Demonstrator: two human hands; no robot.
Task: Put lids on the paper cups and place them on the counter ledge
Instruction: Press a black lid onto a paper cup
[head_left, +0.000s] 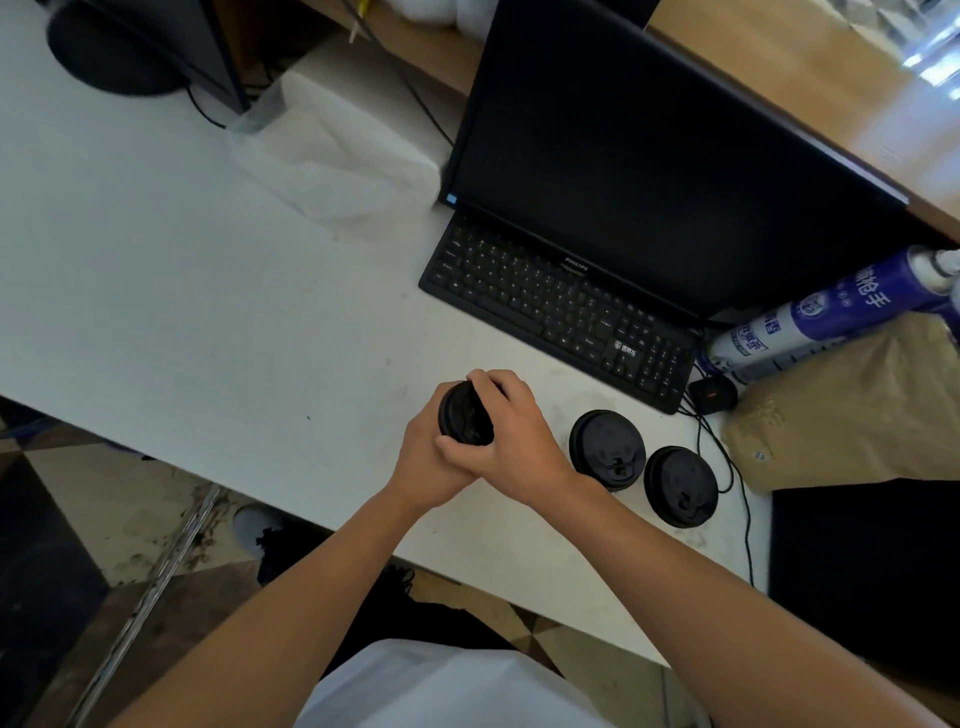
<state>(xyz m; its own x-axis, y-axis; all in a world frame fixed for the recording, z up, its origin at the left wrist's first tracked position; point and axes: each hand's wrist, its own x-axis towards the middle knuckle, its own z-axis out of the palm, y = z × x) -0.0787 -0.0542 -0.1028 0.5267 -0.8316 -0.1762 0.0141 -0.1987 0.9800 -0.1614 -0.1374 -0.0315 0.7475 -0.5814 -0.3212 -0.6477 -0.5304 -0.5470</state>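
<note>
While the left hand wraps its fingers around a cup whose body is hidden, the right hand closes its fingers over the black lid on top, above the white bench. Just right of those fingers stand two lidded cups, with a keyboard beyond.

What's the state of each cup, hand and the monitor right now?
held cup: lid on top, gripped by both hands
left hand: wrapped around held cup
right hand: pressing over its lid
near cup: lidded, standing on desk
far cup: lidded, standing on desk
monitor: screen dark
</note>
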